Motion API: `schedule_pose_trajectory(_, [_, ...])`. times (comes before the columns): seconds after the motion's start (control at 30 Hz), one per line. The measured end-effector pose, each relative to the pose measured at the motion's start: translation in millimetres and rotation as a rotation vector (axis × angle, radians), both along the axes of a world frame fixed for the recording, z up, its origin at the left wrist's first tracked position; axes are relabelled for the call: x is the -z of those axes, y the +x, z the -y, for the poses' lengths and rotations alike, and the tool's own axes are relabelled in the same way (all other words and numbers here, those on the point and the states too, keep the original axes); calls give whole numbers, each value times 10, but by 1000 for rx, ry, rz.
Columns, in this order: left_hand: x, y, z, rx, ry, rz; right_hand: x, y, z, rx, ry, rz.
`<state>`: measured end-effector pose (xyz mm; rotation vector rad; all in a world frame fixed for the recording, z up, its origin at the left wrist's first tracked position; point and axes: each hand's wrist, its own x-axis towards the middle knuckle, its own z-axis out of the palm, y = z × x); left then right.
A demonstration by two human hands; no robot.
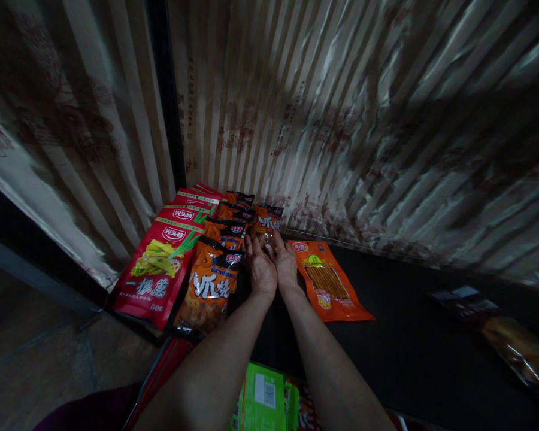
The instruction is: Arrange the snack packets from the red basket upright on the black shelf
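Both of my hands reach forward over a black shelf and hold the lower part of an orange and black snack bag [266, 220] between them. My left hand [260, 266] is on the bag's left side, close to a column of similar orange snack bags. My right hand [285, 260] grips its right side. The fingers partly cover the bag's lower end. Left of my left forearm lies the nearest bag of that column, an orange snack bag [209, 287]. An orange pouch [327, 281] with a picture of brown sticks lies flat, just right of my right hand.
Several red pouches [161, 269] overlap in a row at the far left. A brown bag [507, 335] lies on the black shelf [399, 335] at right. Bright green packaging [263, 395] shows below, between my forearms. Pleated, printed sheeting [341, 120] hangs behind the shelf.
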<state>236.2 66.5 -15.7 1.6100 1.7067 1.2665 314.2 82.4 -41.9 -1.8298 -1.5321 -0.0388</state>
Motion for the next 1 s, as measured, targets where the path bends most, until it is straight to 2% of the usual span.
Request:
schedule_pose_trajectory(0.1, [-23, -6, 13, 7, -13, 17, -27, -17, 22, 17, -51, -34])
schedule_pose_trajectory(0.23, [-33, -10, 22, 11, -18, 9, -36, -29, 43, -25, -13, -80])
schedule_pose_trajectory(0.63, [73, 38, -34, 5, -1, 77, -50, -57, 84, -92, 50, -169])
schedule_pose_trajectory(0.87, [53, 8, -19, 68, 0, 57, -28, -29, 79, -82, 13, -118])
schedule_pose_trajectory(1.0, [51, 4, 3, 63, 23, 13, 21, -8, 52, -91, 7, -84])
